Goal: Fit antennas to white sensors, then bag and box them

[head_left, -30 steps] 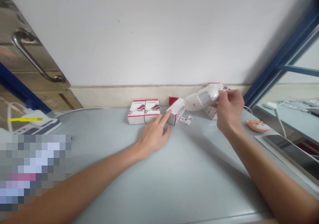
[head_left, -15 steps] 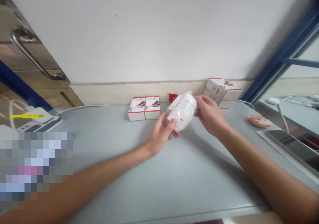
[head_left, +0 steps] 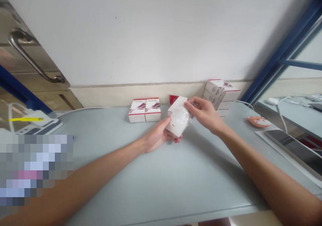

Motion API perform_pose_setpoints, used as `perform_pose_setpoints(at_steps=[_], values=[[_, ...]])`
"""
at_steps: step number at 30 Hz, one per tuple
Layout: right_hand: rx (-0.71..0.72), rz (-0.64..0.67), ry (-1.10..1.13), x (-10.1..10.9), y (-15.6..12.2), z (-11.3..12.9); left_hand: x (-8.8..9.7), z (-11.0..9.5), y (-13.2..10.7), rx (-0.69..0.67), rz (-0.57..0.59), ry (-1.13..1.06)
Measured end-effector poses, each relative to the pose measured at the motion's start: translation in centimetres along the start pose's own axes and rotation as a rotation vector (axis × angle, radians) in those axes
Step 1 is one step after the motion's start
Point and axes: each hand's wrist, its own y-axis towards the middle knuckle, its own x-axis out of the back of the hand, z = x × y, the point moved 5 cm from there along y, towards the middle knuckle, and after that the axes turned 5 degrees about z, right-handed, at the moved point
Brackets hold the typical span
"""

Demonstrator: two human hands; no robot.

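Observation:
A white motion sensor (head_left: 179, 119) in clear plastic wrap is held above the table, between my two hands. Right against it is a white box (head_left: 179, 102) with a red flap (head_left: 173, 99) at its far side; how deep the sensor sits in the box I cannot tell. My left hand (head_left: 157, 134) is closed round the box from the left and below, its fingertips showing under the near edge. At the upper right, my right hand (head_left: 205, 113) pinches the sensor's wrapped end with thumb and fingers.
Two white-and-red boxes (head_left: 145, 111) lie side by side near the wall. A stack of similar boxes (head_left: 221, 95) stands behind my right hand. Farther right are an orange mouse (head_left: 259, 121) and a dark tablet-like device (head_left: 294, 149). A power strip (head_left: 37, 123) sits at the left.
The sensor has turned and come down against the white box. My left thumb has shifted off the sensor's face to the box's side. My right hand has moved slightly left.

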Motion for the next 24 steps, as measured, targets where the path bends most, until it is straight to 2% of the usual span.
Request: perform_pose_setpoints(at_steps=[5,11,19,21,24], values=[[-0.017,-0.058,-0.012,0.5,0.2,-0.2,0.0,-0.4,0.1,-0.014,0.025,-0.025],[0.051,-0.103,0.025,1.3,0.2,0.5,-0.1,-0.9,-0.4,-0.016,0.068,0.065],[0.077,-0.143,0.169,2.4,0.4,0.8,-0.2,-1.1,-0.6,0.021,0.028,0.111],[0.101,-0.225,0.203,3.3,0.6,0.7,-0.3,-1.1,-0.6,0.026,0.042,0.127],[0.183,-0.541,0.161,5.8,0.5,0.5,-0.4,-1.1,-0.6,0.046,0.052,0.147]])
